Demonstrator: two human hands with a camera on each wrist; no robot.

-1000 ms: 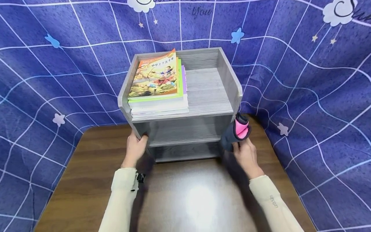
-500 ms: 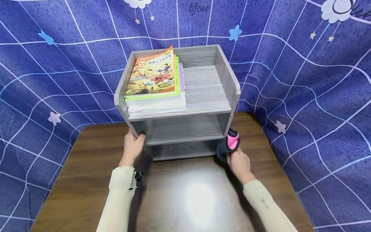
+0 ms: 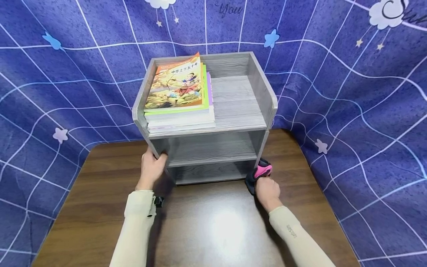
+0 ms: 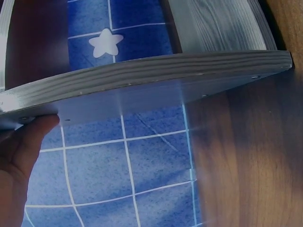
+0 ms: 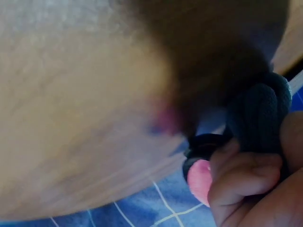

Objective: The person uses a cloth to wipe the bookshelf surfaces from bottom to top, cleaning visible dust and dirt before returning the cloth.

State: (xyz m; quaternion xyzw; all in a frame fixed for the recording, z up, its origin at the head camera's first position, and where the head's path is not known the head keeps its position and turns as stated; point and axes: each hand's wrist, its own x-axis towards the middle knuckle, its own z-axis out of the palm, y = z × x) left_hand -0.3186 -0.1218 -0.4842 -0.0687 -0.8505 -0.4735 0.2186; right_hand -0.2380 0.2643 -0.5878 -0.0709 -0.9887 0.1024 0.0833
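Wiping down the grey wood-grain shelf (image 3: 230,98) looks like the step you're on, and I'd guess the lower right corner is the bit getting attention. The dark-and-pink folded cloth (image 3: 262,171) is in your right hand (image 3: 268,191), down by the front edge of the right side panel (image 3: 261,87) near its foot, just above the table (image 3: 100,207). Can't tell if it's really pressing on the wood or only sitting right beside it, and your right wrist view is too blurry to settle that.

Next move, imo: press the cloth flat to the panel and run it along the edge with your left hand bracing. Bunched like that it'll probably skip spots, and with the stack of books (image 3: 176,87) loaded on the top left, a hard push could maybe shift the whole thing.

Finger check: your right fingers (image 5: 244,182) are curled tight round the cloth, pretty much no gap, with dark folds and a bit of pink poking out. Your left hand (image 3: 152,170) has the left side panel (image 3: 145,86) gripped, thumb on the inner side at the front edge. Your other left fingers are mostly hidden behind the board, so can't say how far they wrap.
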